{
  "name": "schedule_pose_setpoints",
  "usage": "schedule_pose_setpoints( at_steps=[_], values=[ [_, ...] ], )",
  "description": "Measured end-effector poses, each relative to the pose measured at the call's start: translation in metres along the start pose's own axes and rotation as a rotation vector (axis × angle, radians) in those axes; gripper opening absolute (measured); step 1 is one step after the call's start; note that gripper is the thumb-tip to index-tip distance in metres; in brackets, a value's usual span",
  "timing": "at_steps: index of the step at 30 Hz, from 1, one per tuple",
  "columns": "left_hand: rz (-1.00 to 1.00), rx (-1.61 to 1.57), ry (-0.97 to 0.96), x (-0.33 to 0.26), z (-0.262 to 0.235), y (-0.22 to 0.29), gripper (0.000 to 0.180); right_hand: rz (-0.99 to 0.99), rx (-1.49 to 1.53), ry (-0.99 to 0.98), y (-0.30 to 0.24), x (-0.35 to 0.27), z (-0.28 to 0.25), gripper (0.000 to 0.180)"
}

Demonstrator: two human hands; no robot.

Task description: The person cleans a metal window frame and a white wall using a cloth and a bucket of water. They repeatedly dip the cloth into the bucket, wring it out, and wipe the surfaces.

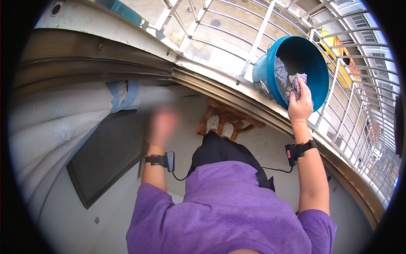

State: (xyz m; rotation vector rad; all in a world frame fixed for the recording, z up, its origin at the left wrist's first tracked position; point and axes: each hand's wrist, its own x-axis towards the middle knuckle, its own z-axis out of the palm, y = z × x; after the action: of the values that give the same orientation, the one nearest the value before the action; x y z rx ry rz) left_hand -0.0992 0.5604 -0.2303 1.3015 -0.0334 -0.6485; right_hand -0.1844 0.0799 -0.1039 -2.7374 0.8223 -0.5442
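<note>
My right hand reaches up into a blue bucket that lies tilted on the balcony ledge, its mouth toward me. The fingers are closed on a crumpled grey-and-white patterned cloth. More crumpled cloth lies deeper inside the bucket. My left hand is raised in front of me and blurred by motion; it touches nothing I can make out, and I cannot tell how its fingers are set. Both wrists carry black strapped devices with a cable.
I stand in white shoes on a wooden stool beside the sliding-door track. A white metal railing encloses the balcony beyond. A white curtain with blue trim hangs at left, above a dark flat panel on the floor.
</note>
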Motion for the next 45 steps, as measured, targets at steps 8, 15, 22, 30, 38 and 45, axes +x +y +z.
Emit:
schedule_pose_setpoints(
  at_steps=[8, 15, 22, 30, 38, 45],
  values=[
    [0.167, 1.741, -0.044, 0.06, 0.019, -0.005, 0.03, 0.028, 0.03, -0.022, -0.01, 0.002, -0.006, 0.046],
    [-0.519, 1.485, 0.244, 0.172, 0.097, 0.068, 0.038, 0.002, 0.042, 0.005, -0.007, 0.003, -0.006, 0.047],
    [-0.536, 1.548, 0.242, 0.201, 0.107, 0.063, 0.053, -0.098, 0.149, 0.074, 0.001, 0.001, 0.0, 0.047],
    [-0.63, 1.644, 0.18, 0.199, 0.087, 0.045, 0.074, -0.03, 0.177, 0.069, 0.007, -0.001, 0.003, 0.047],
    [-0.51, 1.518, 0.167, 0.197, 0.079, 0.021, 0.065, -0.03, 0.146, 0.04, 0.001, 0.002, -0.003, 0.046],
    [-0.354, 1.009, 0.41, 0.204, 0.078, 0.018, 0.044, -0.034, 0.153, 0.07, 0.003, 0.0, 0.001, 0.046]
  ],
)
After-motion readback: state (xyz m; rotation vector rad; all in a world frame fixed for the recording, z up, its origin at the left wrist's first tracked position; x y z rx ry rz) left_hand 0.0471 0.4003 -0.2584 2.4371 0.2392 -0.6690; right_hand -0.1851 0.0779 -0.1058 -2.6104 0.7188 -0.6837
